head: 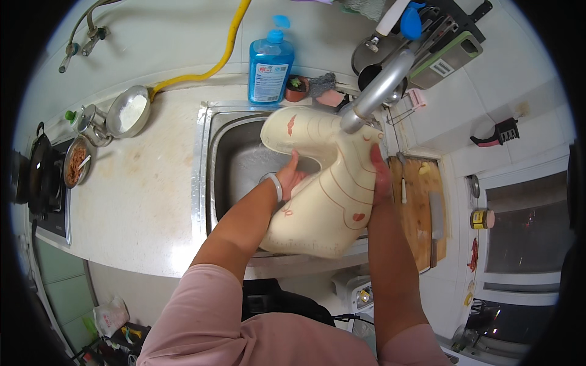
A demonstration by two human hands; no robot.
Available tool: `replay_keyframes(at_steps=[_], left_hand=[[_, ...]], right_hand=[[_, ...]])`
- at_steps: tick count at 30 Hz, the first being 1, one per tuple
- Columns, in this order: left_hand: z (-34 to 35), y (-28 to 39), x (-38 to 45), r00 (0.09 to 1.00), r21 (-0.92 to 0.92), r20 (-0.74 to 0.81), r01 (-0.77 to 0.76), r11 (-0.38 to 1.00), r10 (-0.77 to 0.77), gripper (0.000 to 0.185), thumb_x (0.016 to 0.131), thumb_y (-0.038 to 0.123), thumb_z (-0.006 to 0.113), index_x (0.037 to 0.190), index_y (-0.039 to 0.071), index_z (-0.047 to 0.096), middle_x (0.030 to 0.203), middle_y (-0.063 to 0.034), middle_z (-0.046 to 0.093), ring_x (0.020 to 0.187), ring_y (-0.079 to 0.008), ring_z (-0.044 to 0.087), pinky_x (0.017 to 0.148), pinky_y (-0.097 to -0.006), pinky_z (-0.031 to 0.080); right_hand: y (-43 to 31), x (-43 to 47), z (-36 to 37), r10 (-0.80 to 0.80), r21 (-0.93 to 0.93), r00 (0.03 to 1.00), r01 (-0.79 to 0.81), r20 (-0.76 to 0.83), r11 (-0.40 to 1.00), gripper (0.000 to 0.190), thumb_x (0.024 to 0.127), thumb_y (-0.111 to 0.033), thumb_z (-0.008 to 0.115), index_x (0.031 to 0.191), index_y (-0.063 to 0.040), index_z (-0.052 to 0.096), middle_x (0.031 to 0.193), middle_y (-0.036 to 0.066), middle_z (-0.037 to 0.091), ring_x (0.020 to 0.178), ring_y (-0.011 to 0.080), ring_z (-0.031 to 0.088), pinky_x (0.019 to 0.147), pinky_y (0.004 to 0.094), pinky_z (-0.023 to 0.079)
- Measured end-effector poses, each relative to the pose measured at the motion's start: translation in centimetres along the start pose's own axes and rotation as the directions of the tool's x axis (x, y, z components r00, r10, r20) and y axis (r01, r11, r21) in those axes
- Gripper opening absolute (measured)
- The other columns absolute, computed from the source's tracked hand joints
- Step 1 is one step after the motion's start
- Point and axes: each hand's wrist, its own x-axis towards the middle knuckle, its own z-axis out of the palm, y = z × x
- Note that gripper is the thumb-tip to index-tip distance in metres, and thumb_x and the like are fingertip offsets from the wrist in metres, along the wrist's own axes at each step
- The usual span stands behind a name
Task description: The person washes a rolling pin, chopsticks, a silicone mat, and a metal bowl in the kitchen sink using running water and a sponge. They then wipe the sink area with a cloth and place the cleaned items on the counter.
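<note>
A cream silicone kneading mat (334, 206) with red-brown printed lines hangs bent over the stainless-steel sink (219, 169), under the metal faucet (380, 89). My left hand (290, 178) is inside the fold on the left, thumb raised and palm against the mat. With my right hand (382, 176) I grip the mat's right edge; some of those fingers are hidden behind it. The mat's far part curls over to the left, and its near end reaches the sink's front rim. Water wets the sink floor around the drain.
Behind the sink stand a blue detergent bottle (271, 68) and a small potted succulent (296, 88). At right, a cleaver (436, 219) lies on a wooden cutting board (414, 206). Leftward are a bowl of white powder (130, 112), a bowl of brown filling (78, 162) and a black wok (41, 174).
</note>
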Motion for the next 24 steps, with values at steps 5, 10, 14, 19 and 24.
replay_keyframes(at_steps=[5, 10, 14, 19, 24], left_hand=[[-1.1, -0.3, 1.8, 1.0, 0.095, 0.003, -0.026, 0.995, 0.026, 0.088, 0.083, 0.073, 0.03, 0.129, -0.001, 0.045, 0.128, -0.0165, 0.052, 0.116, -0.0264, 0.051, 0.101, -0.0393, 0.037], [0.1, 4.0, -2.5, 0.917, 0.03, -0.39, -0.079, 0.996, 0.084, 0.035, 0.089, 0.026, 0.053, 0.113, 0.0, 0.058, 0.109, -0.0152, 0.064, 0.098, -0.0271, 0.063, 0.091, -0.0398, 0.047], [2.6, 8.4, -11.2, 0.727, 0.369, -0.493, -0.322, 0.872, 0.478, 0.028, 0.087, 0.015, 0.055, 0.109, -0.002, 0.057, 0.105, -0.0143, 0.063, 0.096, -0.0256, 0.062, 0.089, -0.0383, 0.047], [6.5, 9.1, -17.4, 0.667, 0.581, -0.265, -0.465, 0.667, 0.696, 0.035, 0.088, 0.019, 0.054, 0.118, 0.003, 0.051, 0.114, -0.007, 0.06, 0.107, -0.0202, 0.054, 0.096, -0.0344, 0.037], [7.6, 9.0, -19.0, 0.653, 0.524, -0.172, -0.574, 0.63, 0.738, 0.03, 0.089, 0.021, 0.057, 0.113, 0.004, 0.055, 0.109, -0.0061, 0.061, 0.101, -0.0176, 0.055, 0.092, -0.0335, 0.038]], right_hand=[[-0.6, 0.9, -1.9, 0.054, 0.012, 0.997, -0.054, -0.047, 0.998, 0.05, 0.094, -0.039, 0.046, 0.126, -0.001, 0.046, 0.119, 0.013, 0.057, 0.105, 0.0255, 0.057, 0.093, 0.0388, 0.045], [-4.3, -0.2, -3.5, 0.02, -0.286, 0.997, -0.039, -0.069, 0.957, 0.042, 0.093, -0.028, 0.049, 0.124, 0.0, 0.047, 0.117, 0.014, 0.057, 0.104, 0.0253, 0.058, 0.091, 0.0375, 0.047], [-6.9, -2.8, -5.0, -0.159, -0.473, 0.974, 0.066, -0.159, 0.879, 0.037, 0.09, -0.017, 0.053, 0.121, 0.003, 0.05, 0.116, 0.014, 0.057, 0.104, 0.0239, 0.057, 0.09, 0.0347, 0.046], [-6.6, -4.9, -6.6, -0.205, -0.535, 0.948, 0.046, -0.242, 0.843, 0.036, 0.09, -0.016, 0.053, 0.117, 0.007, 0.052, 0.115, 0.014, 0.057, 0.106, 0.0232, 0.055, 0.094, 0.0333, 0.043], [-4.8, -5.3, -6.5, -0.226, -0.511, 0.943, 0.073, -0.243, 0.856, 0.039, 0.09, -0.022, 0.055, 0.116, 0.008, 0.053, 0.113, 0.013, 0.058, 0.106, 0.0209, 0.054, 0.094, 0.0306, 0.041]])
